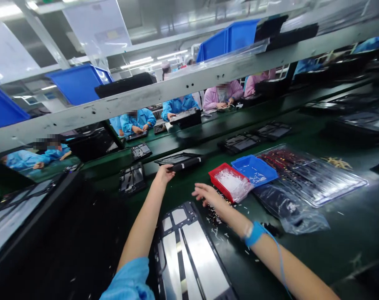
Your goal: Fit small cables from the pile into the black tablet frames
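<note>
the blue sleeve (128, 280) of the left arm lay nearest, above a black frame (205, 258) on the green belt (302, 250). the left hand (163, 173) was closed on the end of a dark panel (185, 163), so its face stayed free. the panel lay on the belt, its long axis pointing right in the view. the right hand (208, 194) was half open and held nothing, just beside a red tray (228, 181) of white bits, which seemed placed within easy reach.
</note>
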A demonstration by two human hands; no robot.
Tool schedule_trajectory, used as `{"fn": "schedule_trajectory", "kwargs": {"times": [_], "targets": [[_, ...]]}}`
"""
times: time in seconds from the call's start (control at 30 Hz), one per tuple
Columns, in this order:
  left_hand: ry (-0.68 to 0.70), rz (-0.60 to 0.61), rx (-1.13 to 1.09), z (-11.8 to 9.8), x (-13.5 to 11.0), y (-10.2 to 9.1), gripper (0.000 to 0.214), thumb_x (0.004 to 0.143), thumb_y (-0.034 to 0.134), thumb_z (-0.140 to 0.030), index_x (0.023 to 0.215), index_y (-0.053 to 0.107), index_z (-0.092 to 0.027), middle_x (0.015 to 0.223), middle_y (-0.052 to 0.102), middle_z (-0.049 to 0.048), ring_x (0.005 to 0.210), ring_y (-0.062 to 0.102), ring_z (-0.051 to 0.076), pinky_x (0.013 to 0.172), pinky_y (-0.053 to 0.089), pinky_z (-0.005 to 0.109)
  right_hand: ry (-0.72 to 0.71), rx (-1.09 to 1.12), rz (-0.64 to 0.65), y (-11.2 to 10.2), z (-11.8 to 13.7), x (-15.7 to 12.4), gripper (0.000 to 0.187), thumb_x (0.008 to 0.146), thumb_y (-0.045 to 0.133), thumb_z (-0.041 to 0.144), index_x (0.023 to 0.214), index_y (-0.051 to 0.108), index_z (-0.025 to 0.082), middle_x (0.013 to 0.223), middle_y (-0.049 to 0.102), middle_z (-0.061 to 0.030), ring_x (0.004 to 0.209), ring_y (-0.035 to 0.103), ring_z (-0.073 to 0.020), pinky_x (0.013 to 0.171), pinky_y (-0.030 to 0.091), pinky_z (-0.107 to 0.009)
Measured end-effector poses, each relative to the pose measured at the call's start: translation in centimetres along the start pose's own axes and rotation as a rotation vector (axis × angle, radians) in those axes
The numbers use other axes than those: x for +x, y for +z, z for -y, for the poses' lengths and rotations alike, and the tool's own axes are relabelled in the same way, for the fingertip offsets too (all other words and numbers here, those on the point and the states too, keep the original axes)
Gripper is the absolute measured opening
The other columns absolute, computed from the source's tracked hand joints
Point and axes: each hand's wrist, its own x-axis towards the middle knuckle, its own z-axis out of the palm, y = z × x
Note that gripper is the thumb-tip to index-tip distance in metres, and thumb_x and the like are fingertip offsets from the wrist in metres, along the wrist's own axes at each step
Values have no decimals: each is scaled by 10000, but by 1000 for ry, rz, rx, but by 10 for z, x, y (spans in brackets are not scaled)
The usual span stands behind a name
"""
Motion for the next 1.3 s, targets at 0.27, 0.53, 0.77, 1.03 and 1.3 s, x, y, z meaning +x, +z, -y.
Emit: {"fn": "schedule_trajectory", "kwargs": {"times": [0.27, 0.53, 0.77, 1.03, 1.3], "targets": [[348, 36, 54, 36, -83, -6, 317, 887, 604, -272, 1176, 551, -153, 1113, 599, 80, 909, 617, 182, 762, 545, 360, 90, 242, 96, 75, 51, 61, 363, 908, 556, 372, 1203, 546, 162, 1197, 584, -88, 1013, 604, -199, 849, 526, -413], [481, 197, -17, 22, -154, -94, 264, 710, 624, -282, 944, 614, -160, 935, 667, 87, 853, 649, 229, 734, 549, 365, -94, 251, 131, 59, 69, 14, 352, 665, 724, 165, 995, 603, 140, 1010, 692, -85, 902, 647, -217, 844, 528, -364], [676, 44, -26, 29, -172, -98, 391, 779, 652, -403, 1110, 560, -217, 1144, 628, 59, 1135, 572, 237, 959, 450, 331, -568, -48, 190, 41, 64, -41, 576, 598, 756, 303, 1120, 533, 207, 1150, 662, -63, 1055, 621, -225, 930, 501, -362], [1071, -193, 333, 63, -197, -105, 533, 816, 631, -480, 1235, 432, -218, 1105, 597, 82, 1239, 480, 265, 1064, 355, 379, -761, -407, 163, 44, 42, -76, 323, 820, 545, 377, 1109, 500, 239, 853, 670, -18, 798, 650, -192, 782, 547, -353], [1061, -252, 440, 97, -205, -135, 398, 832, 598, -462, 1125, 479, -219, 826, 570, 27, 866, 600, 210, 963, 424, 374, -788, -468, 239, 44, 23, -82, 331, 851, 503, 417, 1128, 471, 239, 827, 650, -21, 764, 625, -193, 743, 531, -347]]}}
